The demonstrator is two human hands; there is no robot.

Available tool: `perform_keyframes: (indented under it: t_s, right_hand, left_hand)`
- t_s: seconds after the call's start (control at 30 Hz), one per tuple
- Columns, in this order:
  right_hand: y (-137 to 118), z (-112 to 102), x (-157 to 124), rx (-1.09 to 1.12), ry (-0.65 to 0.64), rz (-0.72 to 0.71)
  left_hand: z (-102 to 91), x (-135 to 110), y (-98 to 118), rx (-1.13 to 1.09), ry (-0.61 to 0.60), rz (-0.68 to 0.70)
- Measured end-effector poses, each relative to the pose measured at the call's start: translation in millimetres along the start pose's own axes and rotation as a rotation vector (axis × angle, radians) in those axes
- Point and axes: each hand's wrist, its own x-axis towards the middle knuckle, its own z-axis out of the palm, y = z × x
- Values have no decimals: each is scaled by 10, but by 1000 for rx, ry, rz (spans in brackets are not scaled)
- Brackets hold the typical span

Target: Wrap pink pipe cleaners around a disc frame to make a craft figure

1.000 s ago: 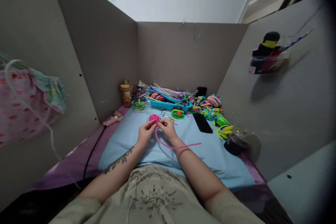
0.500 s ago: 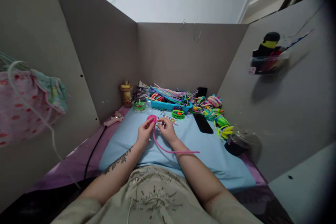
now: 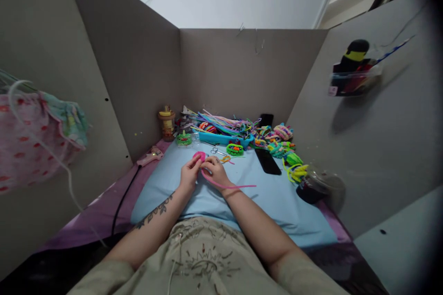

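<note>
A small bright pink coiled piece (image 3: 199, 156), looking like wound pipe cleaner, is pinched between the thumb and fingers of my left hand (image 3: 189, 170). My right hand (image 3: 215, 169) closes on the pink pipe cleaner (image 3: 238, 186) right beside the coil; its loose tail curves down and rightward over my right wrist. Fingers hide the spot where strand and coil meet. Just beyond my hands lie scissors (image 3: 215, 150), a small orange looped piece (image 3: 225, 159) and a green fuzzy figure (image 3: 235, 149).
A blue tray (image 3: 221, 138) heaped with colourful pipe cleaners stands at the back. Rightward are a black phone (image 3: 267, 162), several fuzzy pieces (image 3: 277, 149) and a dark-based clear tub (image 3: 311, 191). A pink glue gun (image 3: 151, 156) lies left, near a brown jar (image 3: 167, 124). Grey panels enclose the table.
My right hand has turned and closed in beside the coil. The strand's tail has been drawn up and shifted slightly left, its visible loop now smaller. My left hand has barely moved.
</note>
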Motion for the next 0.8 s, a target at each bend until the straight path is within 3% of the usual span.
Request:
perform_keyframes:
  t_s: [0.33,0.47,0.67,0.8]
  right_hand:
    - [208,-23,53,77,277,257]
    - [247,-1,56,69,269,299]
    - [78,13,36,-18,174,177]
    - [68,40,26,-110,177,145]
  left_hand:
    - [24,-18,9,66,-23,2]
    - [24,-16,6,46,-8,4]
    - [36,-36,59,11,1,2]
    - [45,-53,82,4,-5,-13]
